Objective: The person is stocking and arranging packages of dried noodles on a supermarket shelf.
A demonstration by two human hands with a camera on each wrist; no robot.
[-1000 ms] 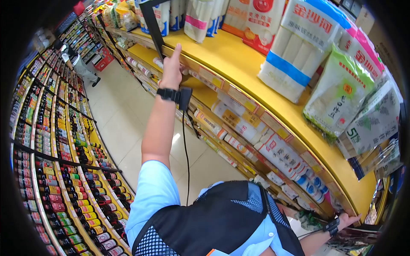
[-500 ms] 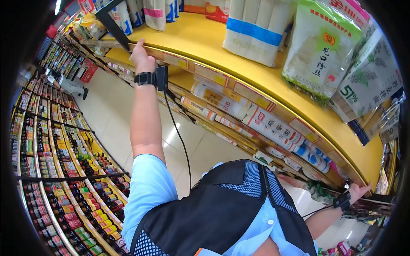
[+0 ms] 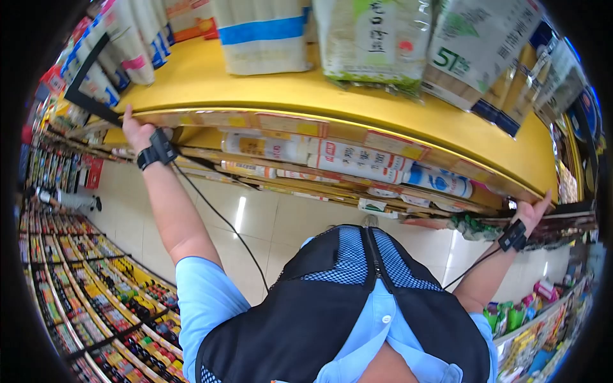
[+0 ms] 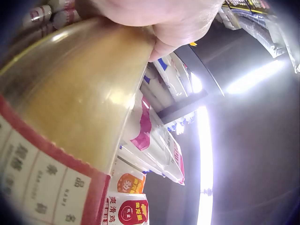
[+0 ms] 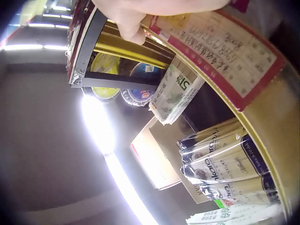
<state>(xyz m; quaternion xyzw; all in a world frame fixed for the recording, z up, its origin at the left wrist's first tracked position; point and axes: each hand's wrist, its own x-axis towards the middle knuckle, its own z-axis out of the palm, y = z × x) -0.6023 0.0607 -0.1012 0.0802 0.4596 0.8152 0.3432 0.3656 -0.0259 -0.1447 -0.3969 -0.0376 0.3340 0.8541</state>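
Observation:
A yellow shelf (image 3: 255,89) curves across the head view, with a strip of price labels along its front edge. My left hand (image 3: 136,133) grips that edge at the left end, beside a black metal divider (image 3: 86,76), one digit pointing up over the rim. At the far right end my right hand (image 3: 530,214) holds the same edge near the corner. In the left wrist view, the left hand (image 4: 159,18) lies against the clear label strip (image 4: 79,93). The right hand (image 5: 159,9) has a fingertip bent over the rim above a handwritten price tag (image 5: 225,51).
White noodle packs (image 3: 262,38), a green-and-clear vermicelli bag (image 3: 373,45) and a "51%" pack (image 3: 472,51) stand on the shelf. Wrapped noodle rolls (image 3: 357,159) fill the level below. Bottle shelves (image 3: 96,287) line the left; a person (image 3: 67,199) is down the aisle.
The view has swung rightward and the body now faces the shelf squarely. Packs appear shifted left and upward. Both hands have stayed at the shelf's two ends.

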